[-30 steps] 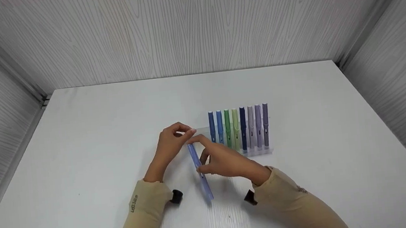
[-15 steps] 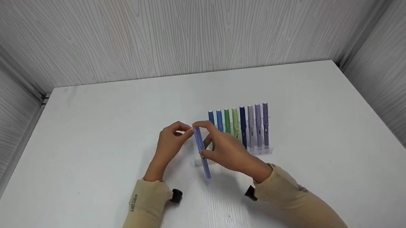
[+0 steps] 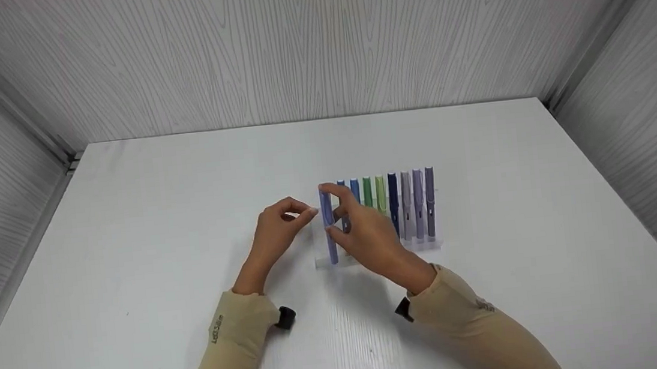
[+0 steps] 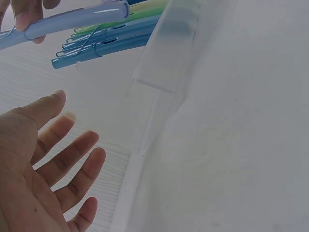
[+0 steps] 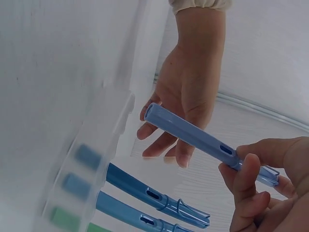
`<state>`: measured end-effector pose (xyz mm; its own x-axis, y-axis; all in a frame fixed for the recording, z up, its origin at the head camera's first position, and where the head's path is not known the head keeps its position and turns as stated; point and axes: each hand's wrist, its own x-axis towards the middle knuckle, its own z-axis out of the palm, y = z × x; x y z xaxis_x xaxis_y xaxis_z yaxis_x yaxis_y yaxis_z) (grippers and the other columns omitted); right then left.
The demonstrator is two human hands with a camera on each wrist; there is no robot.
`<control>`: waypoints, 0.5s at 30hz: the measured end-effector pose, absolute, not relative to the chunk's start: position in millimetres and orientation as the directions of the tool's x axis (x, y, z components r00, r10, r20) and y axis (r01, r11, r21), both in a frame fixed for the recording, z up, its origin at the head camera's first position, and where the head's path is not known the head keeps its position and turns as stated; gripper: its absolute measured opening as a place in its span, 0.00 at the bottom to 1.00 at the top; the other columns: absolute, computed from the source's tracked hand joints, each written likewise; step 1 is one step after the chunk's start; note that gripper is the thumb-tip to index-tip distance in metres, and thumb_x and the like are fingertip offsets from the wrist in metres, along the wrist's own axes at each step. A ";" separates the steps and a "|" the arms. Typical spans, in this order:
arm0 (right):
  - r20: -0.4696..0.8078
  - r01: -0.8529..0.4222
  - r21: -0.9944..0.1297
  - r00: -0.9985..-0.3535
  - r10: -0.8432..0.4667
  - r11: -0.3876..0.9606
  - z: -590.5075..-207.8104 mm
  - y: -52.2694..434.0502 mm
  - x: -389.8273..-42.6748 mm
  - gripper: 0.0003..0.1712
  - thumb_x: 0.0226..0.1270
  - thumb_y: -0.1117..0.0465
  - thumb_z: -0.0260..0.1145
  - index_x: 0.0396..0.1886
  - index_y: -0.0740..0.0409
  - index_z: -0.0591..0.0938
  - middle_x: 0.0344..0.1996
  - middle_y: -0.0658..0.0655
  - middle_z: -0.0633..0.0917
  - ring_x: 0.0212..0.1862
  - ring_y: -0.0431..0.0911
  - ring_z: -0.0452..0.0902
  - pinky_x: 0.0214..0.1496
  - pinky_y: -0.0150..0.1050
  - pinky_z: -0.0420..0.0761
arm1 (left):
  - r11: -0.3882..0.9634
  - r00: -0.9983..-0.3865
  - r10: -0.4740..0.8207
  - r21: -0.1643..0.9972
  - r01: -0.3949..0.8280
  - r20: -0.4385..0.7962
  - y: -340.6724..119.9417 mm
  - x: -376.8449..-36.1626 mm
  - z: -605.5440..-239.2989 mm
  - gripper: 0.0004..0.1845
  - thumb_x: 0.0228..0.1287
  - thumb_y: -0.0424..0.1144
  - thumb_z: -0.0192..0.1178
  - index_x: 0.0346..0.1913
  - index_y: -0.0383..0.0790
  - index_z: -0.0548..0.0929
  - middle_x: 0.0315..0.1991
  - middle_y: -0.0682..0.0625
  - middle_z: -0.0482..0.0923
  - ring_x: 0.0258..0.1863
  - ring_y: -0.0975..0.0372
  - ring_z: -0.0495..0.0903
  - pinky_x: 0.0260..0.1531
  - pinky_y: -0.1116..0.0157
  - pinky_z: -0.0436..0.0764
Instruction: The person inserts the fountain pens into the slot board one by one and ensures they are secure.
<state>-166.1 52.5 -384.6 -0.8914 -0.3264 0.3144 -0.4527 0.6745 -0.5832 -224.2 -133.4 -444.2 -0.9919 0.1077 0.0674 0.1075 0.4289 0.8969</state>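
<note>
My right hand [image 3: 371,242] pinches a periwinkle pen [image 3: 327,206] by its capped part, thumb on one side and fingers on the other. In the head view the pen stands nearly upright at the left end of a clear pen rack [image 3: 321,263]. The right wrist view shows its lower end [image 5: 159,117] apart from the rack [image 5: 116,104]. My left hand [image 3: 277,228] is just left of the rack, holding nothing; its fingers [image 4: 79,179] are loosely bent in the left wrist view. A dark blue pen [image 5: 140,186] is the nearest racked one.
Several more pens stand in a row in the rack, among them a green pen [image 3: 367,190], a navy pen [image 3: 393,202] and a grey-purple pen [image 3: 430,199]. The white table [image 3: 129,240] meets wood-grain panels [image 3: 315,47] at its back and sides.
My right hand has carried the periwinkle pen from in front of the rack up to its left end, and the pen has turned from slanted to nearly upright. My left hand has barely moved.
</note>
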 end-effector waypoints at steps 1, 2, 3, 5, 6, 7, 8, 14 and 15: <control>0.323 -0.454 -0.577 -0.890 -0.322 0.679 -385.3 52.3 -166.6 0.38 0.63 0.64 0.68 0.69 0.44 0.61 0.38 0.54 0.86 0.16 0.37 0.63 0.21 0.31 0.66 | 0.429 -0.992 0.107 0.897 0.107 0.067 -133.3 -224.3 -444.6 0.13 0.61 0.52 0.65 0.40 0.47 0.85 0.42 0.50 0.84 0.41 0.58 0.81 0.43 0.60 0.80; 0.330 -0.456 -0.571 -0.889 -0.318 0.683 -386.2 52.1 -167.1 0.38 0.63 0.64 0.68 0.69 0.44 0.61 0.38 0.54 0.86 0.16 0.37 0.62 0.21 0.31 0.65 | 0.427 -0.992 0.108 0.898 0.107 0.067 -133.1 -224.3 -444.7 0.13 0.61 0.52 0.65 0.40 0.46 0.85 0.42 0.50 0.84 0.41 0.58 0.81 0.43 0.60 0.80; 0.339 -0.459 -0.563 -0.887 -0.314 0.688 -387.1 51.8 -167.7 0.38 0.63 0.64 0.67 0.69 0.45 0.61 0.38 0.54 0.86 0.16 0.37 0.62 0.21 0.31 0.65 | 0.428 -0.992 0.108 0.897 0.108 0.068 -133.2 -224.6 -445.0 0.13 0.61 0.52 0.65 0.39 0.46 0.85 0.42 0.50 0.84 0.41 0.58 0.81 0.43 0.60 0.80; 0.356 -0.464 -0.549 -0.882 -0.308 0.695 -389.2 51.4 -169.3 0.37 0.63 0.64 0.67 0.68 0.45 0.62 0.38 0.55 0.87 0.15 0.37 0.62 0.20 0.31 0.65 | 0.426 -0.992 0.108 0.898 0.111 0.071 -133.3 -224.9 -445.3 0.13 0.62 0.53 0.64 0.39 0.46 0.85 0.41 0.51 0.84 0.41 0.59 0.81 0.43 0.61 0.79; 0.362 -0.464 -0.545 -0.882 -0.303 0.698 -390.2 51.2 -170.1 0.37 0.63 0.64 0.67 0.68 0.45 0.62 0.38 0.55 0.87 0.16 0.37 0.62 0.20 0.30 0.65 | 0.426 -0.991 0.110 0.898 0.113 0.073 -133.4 -225.0 -445.4 0.13 0.62 0.53 0.64 0.39 0.47 0.85 0.41 0.51 0.84 0.41 0.59 0.81 0.42 0.61 0.79; 0.366 -0.462 -0.543 -0.882 -0.298 0.702 -391.3 51.0 -171.0 0.37 0.63 0.64 0.67 0.68 0.45 0.62 0.38 0.55 0.87 0.16 0.37 0.62 0.20 0.31 0.64 | 0.426 -0.991 0.110 0.897 0.115 0.075 -133.5 -225.2 -445.5 0.13 0.62 0.53 0.64 0.39 0.47 0.85 0.41 0.51 0.84 0.40 0.59 0.81 0.42 0.61 0.79; 0.367 -0.459 -0.542 -0.883 -0.293 0.703 -392.3 50.9 -171.9 0.36 0.63 0.64 0.67 0.68 0.45 0.62 0.38 0.55 0.87 0.16 0.37 0.62 0.20 0.30 0.64 | 0.428 -0.991 0.110 0.896 0.116 0.076 -133.5 -225.2 -445.5 0.13 0.62 0.52 0.64 0.39 0.46 0.85 0.41 0.51 0.84 0.40 0.59 0.81 0.42 0.61 0.79; 0.383 -0.453 -0.534 -0.882 -0.274 0.714 -397.0 51.2 -174.6 0.36 0.63 0.63 0.68 0.67 0.45 0.63 0.38 0.55 0.87 0.17 0.37 0.63 0.20 0.30 0.64 | 0.427 -0.990 0.113 0.895 0.126 0.085 -133.8 -225.2 -445.8 0.13 0.62 0.52 0.64 0.40 0.46 0.85 0.41 0.50 0.85 0.40 0.59 0.81 0.42 0.62 0.80; 0.387 -0.454 -0.531 -0.881 -0.272 0.715 -397.6 51.2 -174.9 0.36 0.63 0.63 0.68 0.67 0.45 0.63 0.38 0.55 0.87 0.17 0.37 0.64 0.20 0.30 0.64 | 0.426 -0.989 0.114 0.895 0.130 0.089 -134.0 -225.2 -446.0 0.13 0.62 0.52 0.64 0.40 0.46 0.85 0.41 0.50 0.85 0.39 0.59 0.82 0.42 0.61 0.80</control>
